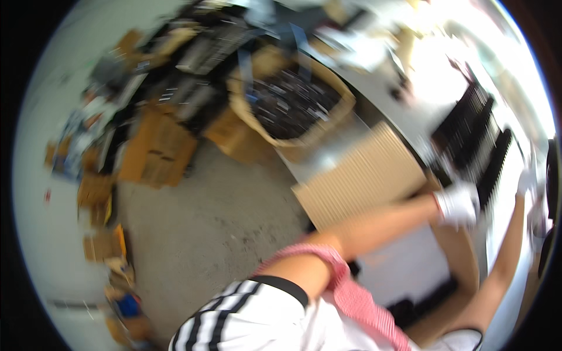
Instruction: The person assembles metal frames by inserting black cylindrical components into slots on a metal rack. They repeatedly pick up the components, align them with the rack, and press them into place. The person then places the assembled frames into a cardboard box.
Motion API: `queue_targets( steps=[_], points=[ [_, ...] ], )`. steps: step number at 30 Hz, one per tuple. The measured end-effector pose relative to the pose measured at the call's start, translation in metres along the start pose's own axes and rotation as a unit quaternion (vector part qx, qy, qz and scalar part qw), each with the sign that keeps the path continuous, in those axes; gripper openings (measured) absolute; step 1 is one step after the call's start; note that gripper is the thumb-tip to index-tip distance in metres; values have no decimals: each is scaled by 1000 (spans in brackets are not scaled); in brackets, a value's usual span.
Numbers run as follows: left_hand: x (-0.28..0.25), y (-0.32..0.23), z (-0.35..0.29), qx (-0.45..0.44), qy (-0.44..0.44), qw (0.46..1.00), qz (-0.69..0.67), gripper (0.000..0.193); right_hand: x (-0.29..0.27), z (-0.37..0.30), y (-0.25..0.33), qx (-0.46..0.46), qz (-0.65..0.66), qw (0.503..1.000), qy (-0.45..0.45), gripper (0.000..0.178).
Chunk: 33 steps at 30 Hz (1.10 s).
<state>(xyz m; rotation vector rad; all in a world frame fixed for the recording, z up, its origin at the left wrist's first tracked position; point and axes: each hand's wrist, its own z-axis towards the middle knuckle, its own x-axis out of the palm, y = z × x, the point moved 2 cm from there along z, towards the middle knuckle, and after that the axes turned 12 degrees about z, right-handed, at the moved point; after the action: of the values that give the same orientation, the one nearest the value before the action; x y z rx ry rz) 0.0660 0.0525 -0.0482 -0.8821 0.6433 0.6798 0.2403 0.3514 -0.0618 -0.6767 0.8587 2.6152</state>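
My left hand [459, 205], in a white glove, reaches far to the right across an open carton. It is nearest to a long black ribbed strip [495, 169]; whether it touches the strip is unclear, and motion smears its fingers. Farther right, my right hand [526, 179], also white-gloved, is over a pale bench [503, 225]. Blur hides its fingers and anything in them. More black ribbed pieces [465, 126] lie side by side beyond my left hand. Below my left forearm, the open carton [456, 245] shows a whitish inside and some black pieces.
A corrugated cardboard sheet [363, 175] stands out beside my left forearm. Beyond it is a large carton [345, 111] filled with dark parts. Brown boxes [157, 146] stand to the left on the grey floor [205, 234]. More boxes [96, 190] line the left wall.
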Motion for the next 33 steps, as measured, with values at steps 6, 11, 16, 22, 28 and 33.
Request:
queue_targets(
  steps=[6,11,16,22,28,33],
  points=[
    [-1,-31,-34,-240,-74,633,-732,11,-81,-78,192,-13,213,975,-53,36],
    [6,-95,-52,28,-137,981,-132,22,-103,-182,282,129,171,975,53,40],
    [57,-122,-85,-352,66,496,-791,34,-120,-238,302,70,-130,970,195,77],
    [88,-147,-130,-309,215,516,-769,41,-153,-295,294,293,-98,878,365,56],
    [120,-140,-160,-52,439,897,-21,76,-190,-322,276,369,26,886,279,60],
    [166,-141,-166,19,470,876,106,52,-176,-328,261,394,59,876,273,65]
  ],
)
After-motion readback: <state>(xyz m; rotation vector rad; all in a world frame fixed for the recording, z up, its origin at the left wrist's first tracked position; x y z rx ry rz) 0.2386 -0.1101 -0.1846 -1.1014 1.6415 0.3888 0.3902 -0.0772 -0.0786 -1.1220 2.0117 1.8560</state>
